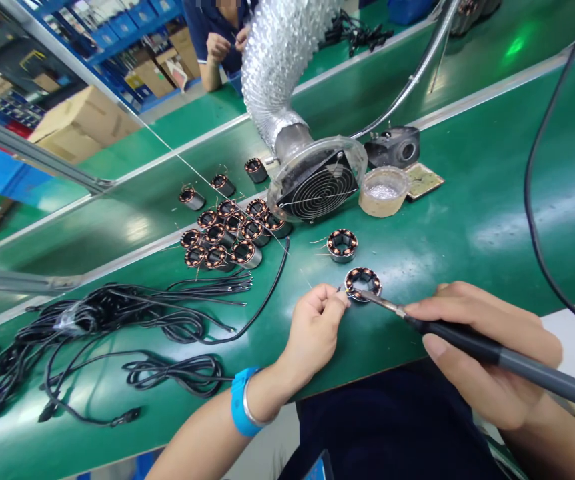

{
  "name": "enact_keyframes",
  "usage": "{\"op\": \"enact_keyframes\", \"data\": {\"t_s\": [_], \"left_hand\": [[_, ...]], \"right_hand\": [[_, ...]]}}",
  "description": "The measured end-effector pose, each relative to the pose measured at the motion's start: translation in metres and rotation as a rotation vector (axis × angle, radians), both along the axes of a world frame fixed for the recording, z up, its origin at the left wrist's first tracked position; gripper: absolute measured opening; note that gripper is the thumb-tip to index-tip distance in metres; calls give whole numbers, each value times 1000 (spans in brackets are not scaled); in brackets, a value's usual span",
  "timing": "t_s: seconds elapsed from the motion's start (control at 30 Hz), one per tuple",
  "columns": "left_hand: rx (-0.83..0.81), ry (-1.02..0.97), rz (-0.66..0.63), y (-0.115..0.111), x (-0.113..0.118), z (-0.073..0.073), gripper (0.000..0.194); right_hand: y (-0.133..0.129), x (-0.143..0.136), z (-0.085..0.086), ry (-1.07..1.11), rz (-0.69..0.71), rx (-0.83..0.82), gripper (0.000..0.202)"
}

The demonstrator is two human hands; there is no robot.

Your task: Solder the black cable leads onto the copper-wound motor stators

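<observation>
My right hand (487, 347) is wrapped round a soldering iron (467, 341), whose metal tip reaches the left inner edge of a copper-wound ring (363, 285). Beside that edge, my left hand (317, 327) pinches thin wire ends (348, 291) at the ring's rim. Just behind stands a second copper-wound ring (342, 246) with thin wires sticking out to its left. A black cable (275, 283) curves over the bench left of my left hand; whether it joins the pinched wires is hidden.
Several wound cores (232, 233) stand at the back left, near a fan (317, 187) with a silver duct (277, 67). Black cables (92, 313) lie at left. A round tub (383, 192) sits right of the fan. Across the bench is a person (222, 40). A black cord (532, 200) hangs at right.
</observation>
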State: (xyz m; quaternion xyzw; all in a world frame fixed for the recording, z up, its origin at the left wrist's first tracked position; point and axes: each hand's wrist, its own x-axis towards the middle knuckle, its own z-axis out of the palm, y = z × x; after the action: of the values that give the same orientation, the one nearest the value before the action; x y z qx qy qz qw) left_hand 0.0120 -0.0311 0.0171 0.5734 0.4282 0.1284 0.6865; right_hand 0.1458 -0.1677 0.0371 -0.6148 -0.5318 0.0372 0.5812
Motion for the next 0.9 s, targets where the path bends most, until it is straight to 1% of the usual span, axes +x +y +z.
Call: {"op": "enact_keyframes", "data": {"t_s": [0.13,0.27,0.33,0.4,0.5,0.53,0.57,0.6,0.67,0.73,0.83,0.87,0.9], "left_hand": [[6,-2,-9,0,-1,-1,31],[11,-4,-12,0,-1,-2,28],[13,-5,-14,0,-1,-2,27],[14,-5,-12,0,0,-1,27],[3,1,-8,0,0,-1,28],[1,-1,-8,0,0,0,28],[1,-3,-10,0,0,-1,29],[2,-5,-11,0,0,-1,29],[2,-8,-14,0,-1,-1,29],[-4,-13,-15,1,-1,-2,31],[-27,-48,-17,3,-3,-4,34],[-44,-63,-19,3,-4,-5,35],[-64,-76,-22,5,-5,-6,37]], "right_hand": [[0,2,-2,-5,-6,-10,27],[0,8,-5,-46,-57,-1,27],[4,15,-9,-74,-86,6,26],[12,28,-15,-124,-135,37,24],[30,57,-30,-274,-306,126,25],[36,67,-36,-315,-368,119,26],[42,77,-41,-330,-416,72,27],[46,86,-46,-330,-435,-2,28],[50,96,-54,-299,-417,-138,32],[48,94,-56,-244,-388,-184,34],[40,73,-50,-128,-356,-147,30],[37,63,-47,-111,-302,-131,25],[36,53,-44,-110,-219,-117,21]]}}
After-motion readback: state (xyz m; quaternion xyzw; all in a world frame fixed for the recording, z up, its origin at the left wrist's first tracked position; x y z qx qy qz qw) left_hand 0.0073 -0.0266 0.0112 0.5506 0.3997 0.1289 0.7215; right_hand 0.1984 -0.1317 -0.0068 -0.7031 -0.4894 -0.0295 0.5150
